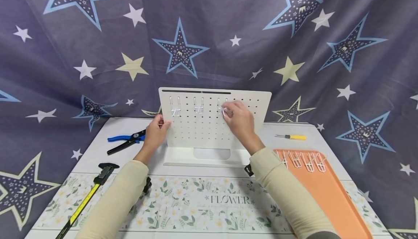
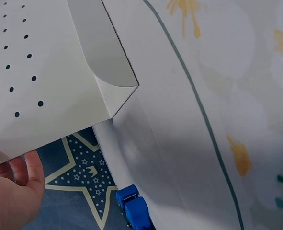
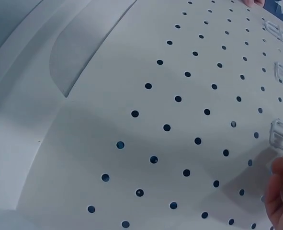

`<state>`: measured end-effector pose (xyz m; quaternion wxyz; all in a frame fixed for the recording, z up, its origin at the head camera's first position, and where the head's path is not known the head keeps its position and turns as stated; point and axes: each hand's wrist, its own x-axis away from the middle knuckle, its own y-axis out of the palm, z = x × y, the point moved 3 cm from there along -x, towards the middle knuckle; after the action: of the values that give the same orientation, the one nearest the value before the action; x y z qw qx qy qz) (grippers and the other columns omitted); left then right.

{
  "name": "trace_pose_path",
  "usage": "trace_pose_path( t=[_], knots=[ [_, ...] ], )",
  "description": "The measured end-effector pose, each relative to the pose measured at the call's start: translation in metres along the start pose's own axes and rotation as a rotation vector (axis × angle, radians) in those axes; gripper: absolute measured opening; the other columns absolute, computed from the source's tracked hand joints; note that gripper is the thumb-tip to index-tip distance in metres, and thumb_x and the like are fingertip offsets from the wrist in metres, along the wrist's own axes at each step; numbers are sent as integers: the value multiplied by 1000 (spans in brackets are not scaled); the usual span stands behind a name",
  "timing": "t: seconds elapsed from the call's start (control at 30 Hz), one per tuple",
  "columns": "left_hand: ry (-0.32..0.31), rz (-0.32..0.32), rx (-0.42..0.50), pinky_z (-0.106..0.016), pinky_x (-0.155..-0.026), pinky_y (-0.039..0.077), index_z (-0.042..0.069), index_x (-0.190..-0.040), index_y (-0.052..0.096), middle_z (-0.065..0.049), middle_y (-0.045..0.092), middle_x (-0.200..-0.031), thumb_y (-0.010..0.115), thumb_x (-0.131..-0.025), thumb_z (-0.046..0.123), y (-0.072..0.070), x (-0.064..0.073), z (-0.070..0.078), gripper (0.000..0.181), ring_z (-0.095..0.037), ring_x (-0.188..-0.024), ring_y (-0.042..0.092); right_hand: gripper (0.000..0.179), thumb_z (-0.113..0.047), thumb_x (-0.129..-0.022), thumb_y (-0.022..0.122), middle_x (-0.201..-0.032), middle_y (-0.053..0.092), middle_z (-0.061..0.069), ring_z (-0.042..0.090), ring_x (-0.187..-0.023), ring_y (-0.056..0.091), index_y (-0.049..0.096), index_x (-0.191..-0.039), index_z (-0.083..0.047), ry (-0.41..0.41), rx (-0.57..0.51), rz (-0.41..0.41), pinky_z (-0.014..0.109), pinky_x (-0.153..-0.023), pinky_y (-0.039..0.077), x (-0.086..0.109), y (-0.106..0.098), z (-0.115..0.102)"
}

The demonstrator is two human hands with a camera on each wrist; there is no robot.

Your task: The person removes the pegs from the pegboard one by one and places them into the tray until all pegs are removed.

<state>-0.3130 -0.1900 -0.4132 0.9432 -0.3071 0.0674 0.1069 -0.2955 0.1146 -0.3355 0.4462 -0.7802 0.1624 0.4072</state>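
Observation:
A white pegboard [image 1: 202,130] stands upright on a base. My left hand [image 1: 156,133] grips its left edge; in the left wrist view the fingers of that hand [image 2: 16,184] reach behind the board. Two white wire hooks hang near the top, a left hook [image 1: 175,112] and a middle hook [image 1: 199,109]. My right hand [image 1: 241,121] pinches a third hook [image 1: 221,109] against the board, to the right of those two. In the right wrist view, the fingertips [image 3: 277,187] touch this clear-looking hook [image 3: 278,135], partly cut off by the frame edge.
An orange tray [image 1: 321,195] at the right holds several wire hooks [image 1: 308,161]. Behind it lies a yellow-handled screwdriver [image 1: 297,137]. On the left are blue-and-black pliers [image 1: 127,140] and a caliper-like tool [image 1: 103,173] with a yellow scale. A flowered mat [image 1: 196,210] covers the table's front.

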Motion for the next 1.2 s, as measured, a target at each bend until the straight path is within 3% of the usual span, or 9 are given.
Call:
trace_pose_path(
  t=[0.53,1.2],
  knots=[
    [12,-1,-1,-49,-91,53,7,-126,56,-19,68,-119,53,-106,28,-1,-1,-1,29,-34,-107,64,10,-13,-89,77,-100,73,3,21,-82,73,76,-97,-17,-13,43,5,34,-60,56,-1,5,-1],
    [-5,-9,3,-49,-93,52,7,-125,55,-19,67,-120,53,-106,28,-1,0,0,29,-34,-109,63,6,-12,-89,77,-98,74,4,19,-80,72,76,-95,-14,-88,58,49,32,-62,57,-1,0,-6]
  ],
)
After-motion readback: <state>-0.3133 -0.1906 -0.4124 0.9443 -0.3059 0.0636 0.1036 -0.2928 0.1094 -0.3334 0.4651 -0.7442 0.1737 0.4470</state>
